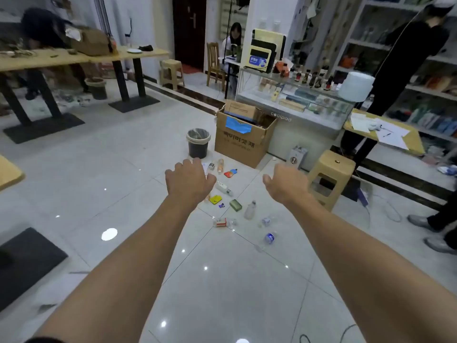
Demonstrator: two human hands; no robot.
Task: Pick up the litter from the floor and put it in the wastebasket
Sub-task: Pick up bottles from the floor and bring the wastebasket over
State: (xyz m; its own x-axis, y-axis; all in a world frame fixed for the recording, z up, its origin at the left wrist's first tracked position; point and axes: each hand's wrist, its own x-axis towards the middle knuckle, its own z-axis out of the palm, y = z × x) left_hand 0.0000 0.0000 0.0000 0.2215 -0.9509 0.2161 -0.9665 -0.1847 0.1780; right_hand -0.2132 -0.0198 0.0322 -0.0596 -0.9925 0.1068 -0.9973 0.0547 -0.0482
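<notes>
Both hands, left hand point(189, 180) and right hand point(284, 183), hover loosely open, empty. Take the nearest bottle point(268, 238) first (it may roll), then carry it to the wastebasket point(198, 142).

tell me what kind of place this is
Probably a small shop, or a room staged as one: a glass display counter with small bottles on top, stocked wall shelves, and an open cardboard box on the tiled floor.

Open tile from 6 o'clock up to the litter patch point(232, 201); both hands hang empty above it, nothing in their way. Wastebasket point(198, 142) at 12 has an open top, with a cardboard box point(243, 142) just beside it at 1. Yellow stool point(330, 178) crowds 2 o'clock; table bases point(44, 127) block 10.
</notes>
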